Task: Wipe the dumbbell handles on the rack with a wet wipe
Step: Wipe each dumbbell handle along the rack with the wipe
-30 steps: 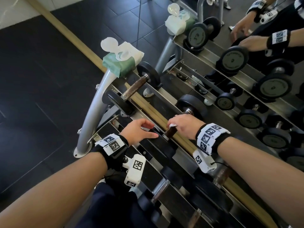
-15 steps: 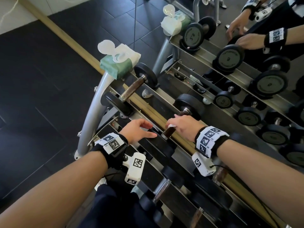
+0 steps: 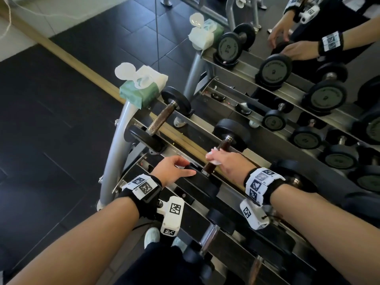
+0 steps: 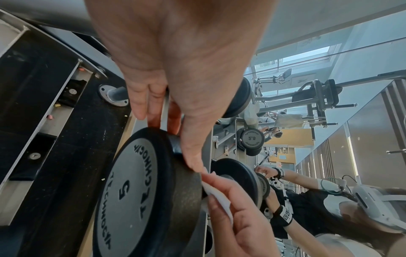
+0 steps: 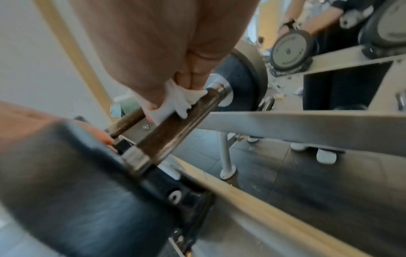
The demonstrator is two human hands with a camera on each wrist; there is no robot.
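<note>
The right hand [image 3: 228, 163], fingers clenched round the wet wipe [image 5: 175, 102], has slid up the dumbbell handle [image 5: 175, 125] on the rack [image 3: 115, 153] (lower end now bare). The left hand [image 3: 172, 168] keeps its released fingers steadying the near plate [image 4: 140, 191]; wiping continues.

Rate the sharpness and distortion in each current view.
Head view: mostly sharp, with wide-angle bending at the edges and a mirror doubling the rack. Left wrist view: crisp, the weight plate lettering readable. Right wrist view: motion-blurred, especially the near weight head; the wet wipe on the handle stays recognisable.
</note>
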